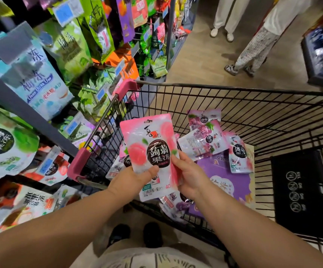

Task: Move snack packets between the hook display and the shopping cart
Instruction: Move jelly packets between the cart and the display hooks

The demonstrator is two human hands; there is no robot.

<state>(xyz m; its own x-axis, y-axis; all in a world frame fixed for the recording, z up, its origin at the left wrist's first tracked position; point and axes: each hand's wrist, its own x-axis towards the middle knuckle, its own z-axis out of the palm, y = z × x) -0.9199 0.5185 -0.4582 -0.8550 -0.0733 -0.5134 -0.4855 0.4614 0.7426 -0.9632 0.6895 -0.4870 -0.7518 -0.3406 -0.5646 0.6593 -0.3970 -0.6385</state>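
Both hands, left (131, 180) and right (190, 176), pinch the upright pink packet (149, 151) mid-frame over the cart (234, 105), hooks (102, 89) upper left.

Two hands (129, 180) (189, 176), one cart (234, 88), one purple box (224, 171), three grape packets (204, 118) (201, 142) (239, 153) behind one raised peach packet (149, 144)

There's the pink-and-white packet (149, 151), showing a peach print and dark oval label; purple grape-print packets (203, 140), a purple box (220, 169), black wire cart (234, 105) with pink corners (125, 88), green packets (73, 47) at left
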